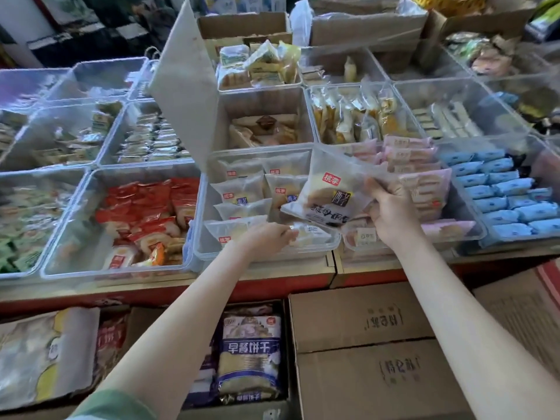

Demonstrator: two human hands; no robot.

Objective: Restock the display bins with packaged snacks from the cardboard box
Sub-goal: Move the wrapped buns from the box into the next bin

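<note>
The right hand (391,207) is closed on a frosted white bread packet with a red label (333,192), pinching its right edge between thumb and fingers so that it hangs tilted over the clear plastic display bin (200,225) at the front middle of the table (272,286). The left hand (269,237) reaches into the same bin, fingertips closed lightly on a small clear-wrapped packet (309,233) lying against the front wall. Matching frosted packets already stand in rows at the back and left of this bin, leaving its front right part (where the raised packet hangs) thinly filled.

The main risk, as I judge it, is the one-edge grip — the slippery film could slide from the right hand and drop the packet onto the neighbouring bin of pink-wrapped snacks (418,165) just to the right, mixing stock. Pushing the packet down while the left hand is in the way could also crush the soft bread or topple the standing rows. The grey bin lid (185,86) stands propped upright just beside the left arm; a careless elbow might knock it shut. The closed brown cardboard box (363,344) sits below the table's front edge.
</note>
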